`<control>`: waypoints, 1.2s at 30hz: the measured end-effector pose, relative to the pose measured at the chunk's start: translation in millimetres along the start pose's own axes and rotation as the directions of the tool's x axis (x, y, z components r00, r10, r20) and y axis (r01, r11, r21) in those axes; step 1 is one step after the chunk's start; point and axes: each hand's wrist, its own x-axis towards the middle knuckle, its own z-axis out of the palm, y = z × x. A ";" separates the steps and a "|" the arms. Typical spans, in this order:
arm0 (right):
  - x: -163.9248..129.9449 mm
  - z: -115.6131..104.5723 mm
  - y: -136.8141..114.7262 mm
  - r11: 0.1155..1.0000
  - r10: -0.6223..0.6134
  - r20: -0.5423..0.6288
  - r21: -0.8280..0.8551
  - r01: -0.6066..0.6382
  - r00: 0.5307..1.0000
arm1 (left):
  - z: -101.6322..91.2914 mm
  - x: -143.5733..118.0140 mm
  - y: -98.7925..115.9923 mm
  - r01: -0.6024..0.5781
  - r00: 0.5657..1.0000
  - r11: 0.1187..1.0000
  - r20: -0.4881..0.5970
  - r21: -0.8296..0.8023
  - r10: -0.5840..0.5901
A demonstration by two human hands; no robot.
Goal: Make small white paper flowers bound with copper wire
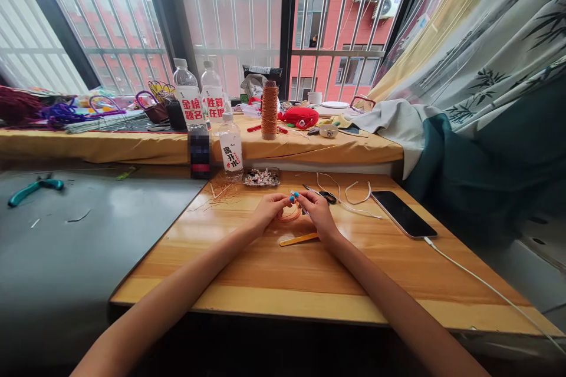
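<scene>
We pinch a small loop of orange cord (290, 214) between our left hand (268, 208) and right hand (317, 210), fingertips pressed together on it just above the wooden table (274, 271). Just nearer than the grip lies a yellow stick (299, 240); just beyond it are black scissors (325, 195), then a tray of beads (262, 177), and farther back an orange spool (269, 110).

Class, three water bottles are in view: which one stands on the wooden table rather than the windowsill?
The small bottle with the white label stands on the wooden table; the two taller bottles stand behind on the sill.

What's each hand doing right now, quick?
Left hand: closed, pinching the orange cord.
Right hand: closed on the same cord, fingertips together.
</scene>
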 end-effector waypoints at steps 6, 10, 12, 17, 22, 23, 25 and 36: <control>0.1 0.1 0.3 1.000 -0.007 0.008 0.001 0.007 1.000 | -1.7 0.5 -0.8 0.050 0.998 0.997 0.035 -0.052 -0.049; 0.7 -0.3 -0.7 1.000 -0.012 0.016 -0.008 0.012 1.000 | -2.3 2.4 -2.9 0.061 0.997 0.993 0.045 -0.105 -0.057; 1.3 -0.7 -0.8 0.999 -0.029 0.019 -0.017 0.030 0.999 | -2.6 3.4 -4.4 0.058 0.997 0.990 0.049 -0.131 -0.052; 3.0 -1.2 1.1 0.998 -0.035 0.018 -0.051 0.036 0.999 | -2.2 4.3 -5.3 0.076 0.996 0.990 0.049 -0.122 -0.071; 3.0 -1.2 0.4 0.996 -0.050 0.020 -0.067 0.051 0.999 | -0.5 1.8 -0.4 0.041 0.999 0.996 0.018 -0.075 -0.040; 2.9 -1.4 0.0 0.996 -0.049 0.022 -0.069 0.050 0.999 | -0.3 1.4 0.4 0.026 1.000 0.998 0.008 -0.057 -0.025; 2.8 -1.8 -0.7 0.996 -0.045 0.024 -0.073 0.047 0.999 | 0.0 1.2 1.3 -0.010 1.000 1.000 -0.013 -0.016 0.010; 1.6 -1.4 -5.1 0.997 -0.011 0.036 -0.080 0.014 0.999 | -0.8 1.2 0.1 -0.138 0.989 0.981 -0.042 0.140 0.145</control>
